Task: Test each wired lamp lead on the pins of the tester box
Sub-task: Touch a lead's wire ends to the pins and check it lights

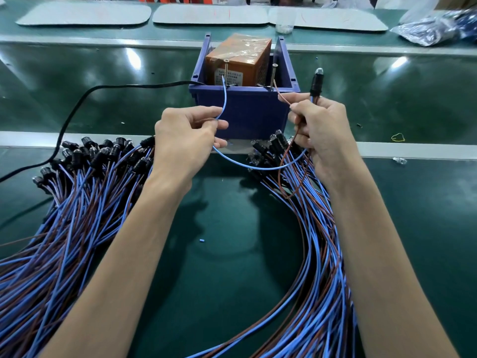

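Note:
The tester, an orange box [241, 65], sits in a blue bin [247, 109] with two upright screw pins, the left pin [226, 71] and the right pin [274, 74]. My left hand [187, 135] pinches a blue wire [224, 102] whose tip reaches up to the left pin. My right hand [317, 130] grips a black lamp holder [316, 82] with a clear bulb pointing up, and pinches the brown wire [282, 98], whose end points toward the right pin. The blue wire loops below between both hands.
Piles of lamp leads with blue and brown wires lie at the left [77, 192] and at the right [304, 228] on the green belt. A black power cable [77, 109] runs from the bin to the left. Grey mats [85, 12] and a plastic bag [436, 24] lie far back.

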A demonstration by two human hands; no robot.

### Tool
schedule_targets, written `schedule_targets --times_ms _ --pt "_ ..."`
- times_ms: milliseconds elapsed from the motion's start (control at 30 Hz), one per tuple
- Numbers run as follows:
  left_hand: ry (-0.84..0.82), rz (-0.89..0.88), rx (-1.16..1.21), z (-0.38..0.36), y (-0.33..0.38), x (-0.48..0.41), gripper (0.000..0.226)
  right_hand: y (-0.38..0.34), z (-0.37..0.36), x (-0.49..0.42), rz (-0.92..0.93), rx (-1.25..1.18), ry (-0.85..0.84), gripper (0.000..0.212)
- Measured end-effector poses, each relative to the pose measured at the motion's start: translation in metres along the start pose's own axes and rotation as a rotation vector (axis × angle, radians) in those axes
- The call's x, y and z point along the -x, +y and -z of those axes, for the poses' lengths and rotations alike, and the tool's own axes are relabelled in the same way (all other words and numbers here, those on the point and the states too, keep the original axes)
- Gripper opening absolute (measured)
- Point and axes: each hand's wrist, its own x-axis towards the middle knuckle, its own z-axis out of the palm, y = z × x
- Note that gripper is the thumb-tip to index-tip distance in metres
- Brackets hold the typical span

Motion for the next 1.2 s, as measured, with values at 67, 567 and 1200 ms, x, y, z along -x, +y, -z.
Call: schedule_targets --times_ms 67,567,1200 --pt "-0.005 0.001 0.001 0.0 0.0003 0.0003 0.025 0.0002 -0.0006 0.0001 -0.001 0.004 -0.001 0.028" --pt "-0.017 -0.005 -0.009 -0.0023 0.0002 0.0027 0.024 -0.0018 -0.0006 0.0025 0.007 0.018 -0.009 0.029" --pt "-0.036 -0.02 -0.008 -0.0031 0.0002 0.0031 0.022 -0.0034 -0.0022 0.0019 0.0 0.01 0.017 0.029"
